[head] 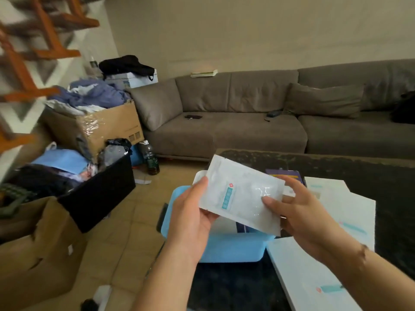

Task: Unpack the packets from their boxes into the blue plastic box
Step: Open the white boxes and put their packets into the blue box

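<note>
Both hands hold one white packet [244,194] with a teal label, raised above the blue plastic box [233,248]. My left hand [190,218] grips the packet's left edge. My right hand [301,212] pinches its right side, thumb on the front. The blue plastic box stands on the dark table's left corner; my hands and the packet hide most of its inside. White packet boxes lie flat on the table: one at the lower right [314,279], another behind my right hand [350,205]. A purple box [285,175] peeks out beyond the packet.
The dark table [336,167] stretches to the right. A grey sofa [258,122] stands behind it. On the tiled floor at left are a black bin [98,194] full of items, cardboard boxes [36,252] and a bottle [150,159]. A wooden staircase rises at the top left.
</note>
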{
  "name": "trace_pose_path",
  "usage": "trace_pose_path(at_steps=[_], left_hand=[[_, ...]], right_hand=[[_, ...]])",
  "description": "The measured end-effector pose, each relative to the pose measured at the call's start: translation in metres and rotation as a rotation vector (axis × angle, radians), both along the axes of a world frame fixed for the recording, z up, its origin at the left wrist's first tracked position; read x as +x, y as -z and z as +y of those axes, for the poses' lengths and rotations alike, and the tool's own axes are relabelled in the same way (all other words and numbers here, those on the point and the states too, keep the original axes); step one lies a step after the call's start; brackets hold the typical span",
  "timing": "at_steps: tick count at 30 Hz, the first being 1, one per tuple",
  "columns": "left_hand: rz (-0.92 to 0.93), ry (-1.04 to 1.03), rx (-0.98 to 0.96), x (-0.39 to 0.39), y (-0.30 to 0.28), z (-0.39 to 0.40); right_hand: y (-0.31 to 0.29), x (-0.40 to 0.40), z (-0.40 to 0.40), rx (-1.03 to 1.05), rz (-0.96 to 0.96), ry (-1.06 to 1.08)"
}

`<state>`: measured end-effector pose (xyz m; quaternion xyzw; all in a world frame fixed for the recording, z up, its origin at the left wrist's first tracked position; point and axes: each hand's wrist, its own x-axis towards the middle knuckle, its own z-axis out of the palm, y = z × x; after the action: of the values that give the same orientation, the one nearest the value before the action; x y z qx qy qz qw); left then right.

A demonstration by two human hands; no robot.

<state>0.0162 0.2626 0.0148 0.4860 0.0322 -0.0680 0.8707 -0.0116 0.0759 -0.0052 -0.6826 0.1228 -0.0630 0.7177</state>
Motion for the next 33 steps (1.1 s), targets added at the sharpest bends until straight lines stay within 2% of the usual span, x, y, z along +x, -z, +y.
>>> trace_pose_path(at_steps=[5,10,13,18,21,23,25,28,33], left_hand=[[-0.132,-0.041,0.405,0.052,-0.011,0.052],[-0.331,-0.023,1.170,0.087,0.000,0.072],[-0.422,-0.078,1.423,0.092,0.013,0.077],[-0.514,-0.135,1.584,0.088,0.025,0.078],[-0.610,-0.083,1.690,0.088,0.025,0.074],[-0.599,0.017,1.832,0.087,0.027,0.072],[-0.547,0.099,1.943,0.087,0.032,0.071],[-0.510,0.095,1.972,0.085,0.037,0.069],[-0.520,0.070,1.974,0.087,0.043,0.068]], right_hand=[[-0.006,0.037,0.014,-0.145,0.048,-0.099],[0.012,0.068,0.038,-0.308,0.131,-0.128],[0.025,0.076,0.045,-0.340,0.207,-0.161],[0.028,0.080,0.051,-0.366,0.284,-0.221],[0.023,0.079,0.056,-0.437,0.283,-0.225],[0.014,0.074,0.060,-0.596,0.254,-0.248],[0.005,0.067,0.061,-0.842,0.197,-0.296],[0.000,0.059,0.054,-1.113,0.145,-0.311],[0.008,0.057,0.046,-1.058,0.135,-0.463]])
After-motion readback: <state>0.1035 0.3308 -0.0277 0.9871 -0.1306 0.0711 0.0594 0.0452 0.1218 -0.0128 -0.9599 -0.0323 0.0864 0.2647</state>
